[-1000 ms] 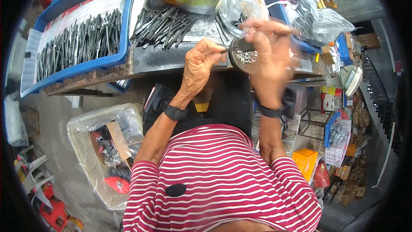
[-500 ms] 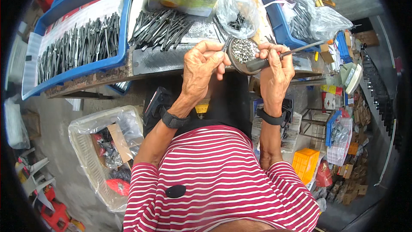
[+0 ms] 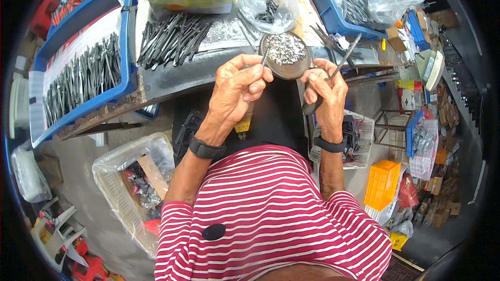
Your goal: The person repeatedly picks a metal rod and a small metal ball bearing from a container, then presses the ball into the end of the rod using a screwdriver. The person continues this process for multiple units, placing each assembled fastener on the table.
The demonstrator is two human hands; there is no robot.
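The left hand pinches a thin strip by the left edge of the dish, while the right hand, curled closed round a tool slanting away rightward, sits opposite

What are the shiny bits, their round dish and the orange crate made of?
Shiny bits: probably metal, because they glint silver.
Dish: dark and mostly dull; it could be metal or plastic, I can't tell.
Crate: most likely plastic, because it's bright orange all over and looks moulded.
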